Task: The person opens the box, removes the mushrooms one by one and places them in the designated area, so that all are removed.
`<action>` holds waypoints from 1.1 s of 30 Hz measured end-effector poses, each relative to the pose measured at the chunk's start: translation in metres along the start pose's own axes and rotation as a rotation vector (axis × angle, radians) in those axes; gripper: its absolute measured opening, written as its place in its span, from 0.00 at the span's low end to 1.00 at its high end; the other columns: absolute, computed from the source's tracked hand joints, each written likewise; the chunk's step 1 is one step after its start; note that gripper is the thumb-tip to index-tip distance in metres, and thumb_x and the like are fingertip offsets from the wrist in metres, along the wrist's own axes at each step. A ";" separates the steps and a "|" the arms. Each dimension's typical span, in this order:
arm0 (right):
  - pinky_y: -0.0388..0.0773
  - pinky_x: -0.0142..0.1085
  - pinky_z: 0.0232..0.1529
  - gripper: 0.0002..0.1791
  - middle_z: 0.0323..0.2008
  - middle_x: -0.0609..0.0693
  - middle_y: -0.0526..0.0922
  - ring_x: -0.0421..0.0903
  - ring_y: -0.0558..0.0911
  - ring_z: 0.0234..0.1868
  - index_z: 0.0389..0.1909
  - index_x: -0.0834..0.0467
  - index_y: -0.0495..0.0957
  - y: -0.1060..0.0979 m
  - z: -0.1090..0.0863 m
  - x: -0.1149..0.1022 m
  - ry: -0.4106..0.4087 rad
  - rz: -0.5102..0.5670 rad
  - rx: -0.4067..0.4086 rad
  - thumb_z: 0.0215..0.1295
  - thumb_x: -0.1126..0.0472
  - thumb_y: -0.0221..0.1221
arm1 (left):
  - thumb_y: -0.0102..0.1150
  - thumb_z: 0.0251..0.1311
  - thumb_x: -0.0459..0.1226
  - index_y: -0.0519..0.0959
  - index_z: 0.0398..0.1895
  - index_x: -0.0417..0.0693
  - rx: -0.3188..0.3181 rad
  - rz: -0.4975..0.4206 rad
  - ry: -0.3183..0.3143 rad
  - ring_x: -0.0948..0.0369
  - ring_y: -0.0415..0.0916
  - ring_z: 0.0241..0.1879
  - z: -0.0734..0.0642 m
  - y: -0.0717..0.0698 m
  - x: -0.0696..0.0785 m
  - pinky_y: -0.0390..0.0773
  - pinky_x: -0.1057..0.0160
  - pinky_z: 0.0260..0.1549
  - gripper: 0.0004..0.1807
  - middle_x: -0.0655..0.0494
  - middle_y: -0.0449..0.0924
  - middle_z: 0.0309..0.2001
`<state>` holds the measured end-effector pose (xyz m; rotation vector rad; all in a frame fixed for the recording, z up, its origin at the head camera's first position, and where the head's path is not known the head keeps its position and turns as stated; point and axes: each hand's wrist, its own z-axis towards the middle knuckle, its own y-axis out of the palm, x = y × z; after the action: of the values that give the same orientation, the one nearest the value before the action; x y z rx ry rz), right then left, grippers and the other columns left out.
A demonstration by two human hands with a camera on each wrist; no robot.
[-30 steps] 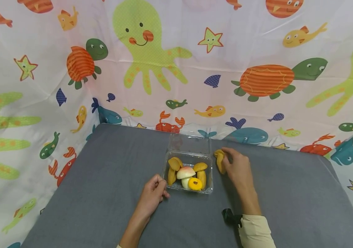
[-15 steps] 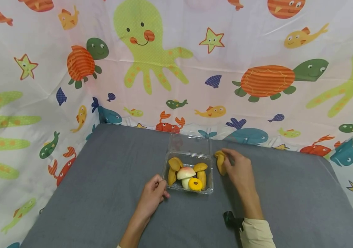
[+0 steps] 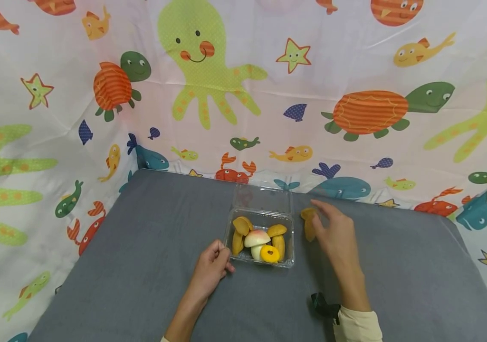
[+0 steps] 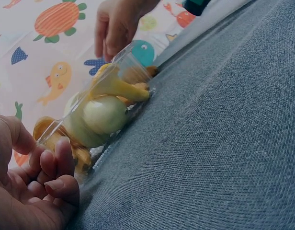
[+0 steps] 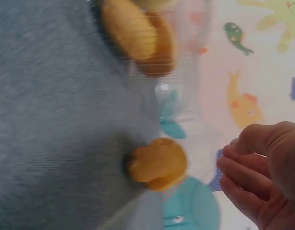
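So the loose mushroom (image 3: 309, 231) is lying on the gray tabletop (image 3: 140, 237), just right of the clear box (image 3: 258, 220). My guess is it's a light toy piece, firm or slightly squishy, not very slippery or fragile. I'd take it around the stem, just under the cap, since the cap should stop it sliding out. The box looks like thin, bendy plastic, so go easy on its rim.

Looks-wise, the mushroom is mustard-brown, cap at the far end, stem toward the person; too blurry up close for surface detail.

Right hand (image 3: 340, 240) is right beside it, fingers loose and pinching nothing. Left hand (image 3: 211, 263) has thumb and fingers pinching the box's near left edge.
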<state>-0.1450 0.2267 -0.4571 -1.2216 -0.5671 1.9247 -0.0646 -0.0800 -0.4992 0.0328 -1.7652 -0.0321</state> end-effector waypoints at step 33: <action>0.82 0.46 0.49 0.23 0.58 0.51 0.88 0.54 0.89 0.53 0.62 0.55 0.84 -0.051 -0.015 -0.045 -0.264 -0.083 0.125 0.66 0.71 0.67 | 0.51 0.76 0.34 0.68 0.30 0.43 0.005 0.000 -0.013 0.53 0.83 0.30 0.000 0.000 -0.001 0.68 0.71 0.22 0.12 0.48 0.76 0.26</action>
<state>-0.1020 0.2212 -0.4023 -0.8586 -0.6124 2.0317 -0.0638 -0.0803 -0.5004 0.0363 -1.7780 -0.0279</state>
